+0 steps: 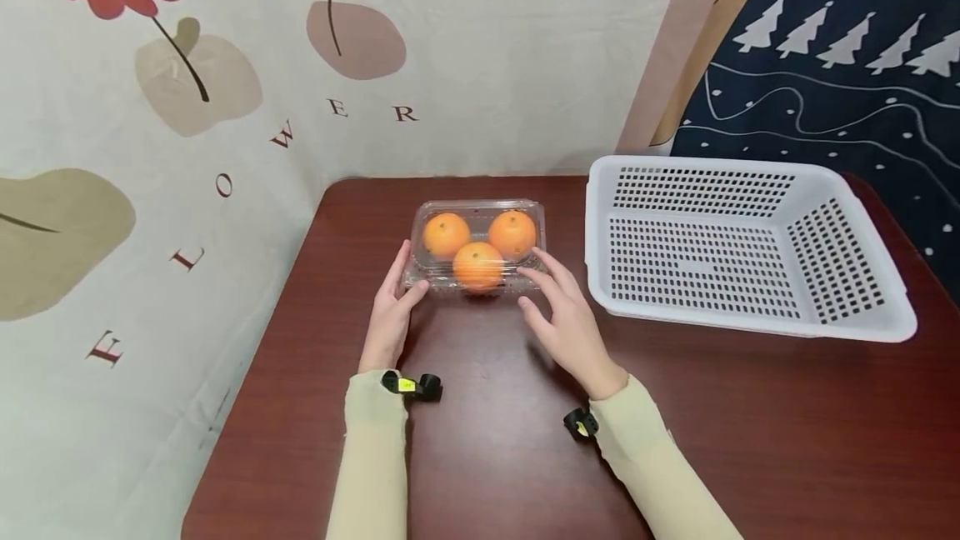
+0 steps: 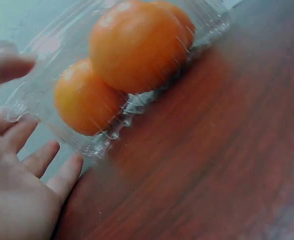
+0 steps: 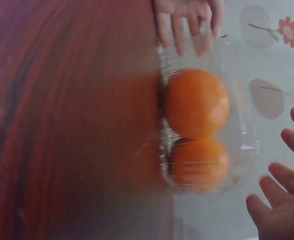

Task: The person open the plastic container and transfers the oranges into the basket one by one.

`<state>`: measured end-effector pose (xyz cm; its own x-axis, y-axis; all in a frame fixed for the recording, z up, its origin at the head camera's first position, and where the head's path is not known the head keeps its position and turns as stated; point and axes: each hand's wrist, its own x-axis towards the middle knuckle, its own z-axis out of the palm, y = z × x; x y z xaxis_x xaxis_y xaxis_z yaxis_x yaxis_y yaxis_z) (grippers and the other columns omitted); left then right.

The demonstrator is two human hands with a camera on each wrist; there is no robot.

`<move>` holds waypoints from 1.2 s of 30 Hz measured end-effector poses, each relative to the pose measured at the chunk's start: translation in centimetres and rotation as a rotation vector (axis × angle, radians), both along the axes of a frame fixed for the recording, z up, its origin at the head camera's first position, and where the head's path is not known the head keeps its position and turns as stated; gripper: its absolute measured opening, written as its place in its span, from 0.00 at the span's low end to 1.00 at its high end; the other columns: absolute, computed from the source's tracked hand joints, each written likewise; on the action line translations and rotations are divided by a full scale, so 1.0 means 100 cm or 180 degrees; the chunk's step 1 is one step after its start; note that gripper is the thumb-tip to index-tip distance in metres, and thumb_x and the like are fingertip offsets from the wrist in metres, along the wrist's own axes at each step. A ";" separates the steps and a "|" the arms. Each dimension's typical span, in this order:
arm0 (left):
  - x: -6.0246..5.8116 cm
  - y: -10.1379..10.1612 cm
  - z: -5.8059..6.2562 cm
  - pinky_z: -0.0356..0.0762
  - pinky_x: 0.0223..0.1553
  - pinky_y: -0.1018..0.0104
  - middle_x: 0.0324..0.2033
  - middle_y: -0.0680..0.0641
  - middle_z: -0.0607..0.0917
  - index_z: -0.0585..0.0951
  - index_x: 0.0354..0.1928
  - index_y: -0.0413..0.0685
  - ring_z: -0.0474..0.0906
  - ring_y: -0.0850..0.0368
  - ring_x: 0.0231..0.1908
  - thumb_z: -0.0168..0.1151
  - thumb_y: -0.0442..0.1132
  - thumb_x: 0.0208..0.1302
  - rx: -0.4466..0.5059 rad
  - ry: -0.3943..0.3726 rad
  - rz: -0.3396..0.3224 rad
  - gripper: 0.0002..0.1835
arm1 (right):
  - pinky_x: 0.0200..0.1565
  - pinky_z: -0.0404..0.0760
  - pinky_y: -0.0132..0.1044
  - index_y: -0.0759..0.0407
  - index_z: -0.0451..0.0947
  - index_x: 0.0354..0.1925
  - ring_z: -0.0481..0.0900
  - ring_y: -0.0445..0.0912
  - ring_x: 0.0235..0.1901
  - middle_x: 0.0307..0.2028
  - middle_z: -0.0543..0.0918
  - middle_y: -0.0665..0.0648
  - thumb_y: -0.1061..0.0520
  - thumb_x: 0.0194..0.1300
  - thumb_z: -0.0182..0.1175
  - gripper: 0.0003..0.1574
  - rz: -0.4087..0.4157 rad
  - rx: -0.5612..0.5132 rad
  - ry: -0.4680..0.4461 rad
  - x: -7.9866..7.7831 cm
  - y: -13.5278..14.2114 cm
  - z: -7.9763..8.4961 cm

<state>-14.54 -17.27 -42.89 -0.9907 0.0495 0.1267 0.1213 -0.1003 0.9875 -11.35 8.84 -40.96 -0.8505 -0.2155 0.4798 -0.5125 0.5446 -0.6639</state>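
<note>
A clear plastic clamshell box (image 1: pixel 480 208) with three oranges inside stands on the table; its lid looks closed. In the head view, two oranges lie at the back and one orange (image 1: pixel 477 267) at the front. My left hand (image 1: pixel 389 317) is at the box's left end, thumb near the front corner and fairly straight fingers against the side. By the right front corner is my right hand (image 1: pixel 564 319), its fingers spread. The right wrist view shows those fingers (image 3: pixel 282 192) loosely bent with nothing between them. Whether they touch the box, I cannot tell.
A white perforated plastic basket (image 1: pixel 697 323) stands to the right of the box. The dark red wooden table (image 1: pixel 487 440) meets a wall hanging (image 1: pixel 510 65) with flowers and letters at its back and left. A dark blue tree-patterned cloth (image 1: pixel 825 107) hangs behind the basket.
</note>
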 end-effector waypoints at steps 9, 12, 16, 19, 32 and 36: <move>-0.013 0.005 0.001 0.43 0.63 0.53 0.68 0.57 0.45 0.44 0.69 0.57 0.40 0.67 0.65 0.57 0.25 0.55 -0.0186 0.0064 -0.0352 0.46 | 0.60 0.56 0.48 0.43 0.63 0.62 0.48 0.40 0.65 0.67 0.49 0.41 0.46 0.61 0.54 0.31 -0.0106 -0.0538 -0.0826 -0.029 0.013 -0.017; -0.016 0.003 0.002 0.45 0.62 0.52 0.68 0.57 0.44 0.43 0.69 0.56 0.40 0.64 0.66 0.57 0.25 0.55 -0.0236 0.0036 -0.0456 0.47 | 0.60 0.57 0.47 0.46 0.59 0.64 0.49 0.40 0.64 0.67 0.47 0.42 0.49 0.60 0.57 0.35 0.0147 -0.0920 -0.1086 -0.036 0.017 -0.021; -0.022 0.001 0.003 0.46 0.62 0.49 0.68 0.57 0.43 0.43 0.69 0.57 0.39 0.59 0.66 0.56 0.25 0.56 -0.0345 0.0027 -0.0561 0.46 | 0.61 0.55 0.46 0.50 0.53 0.67 0.46 0.41 0.65 0.68 0.44 0.44 0.58 0.59 0.58 0.40 0.0534 -0.1565 -0.1348 -0.044 0.020 -0.024; -0.022 0.001 0.003 0.44 0.62 0.47 0.68 0.58 0.42 0.43 0.69 0.59 0.37 0.60 0.66 0.54 0.27 0.58 -0.0467 0.0020 -0.0590 0.44 | 0.62 0.50 0.46 0.53 0.50 0.68 0.45 0.42 0.66 0.68 0.43 0.43 0.65 0.59 0.56 0.42 0.0724 -0.1976 -0.1485 -0.045 0.021 -0.023; -0.006 -0.009 -0.001 0.38 0.61 0.45 0.68 0.56 0.44 0.44 0.69 0.57 0.39 0.54 0.66 0.47 0.26 0.61 -0.0428 0.0022 -0.0526 0.39 | 0.58 0.58 0.51 0.57 0.45 0.68 0.48 0.46 0.65 0.69 0.41 0.51 0.65 0.57 0.58 0.47 0.0701 -0.1444 -0.1233 -0.038 0.006 -0.024; -0.007 -0.007 0.000 0.41 0.61 0.46 0.68 0.56 0.45 0.44 0.69 0.56 0.42 0.52 0.66 0.47 0.26 0.61 -0.0440 0.0025 -0.0490 0.39 | 0.58 0.59 0.52 0.56 0.43 0.69 0.48 0.46 0.65 0.69 0.41 0.52 0.65 0.57 0.57 0.48 0.0676 -0.1364 -0.1221 -0.039 0.007 -0.022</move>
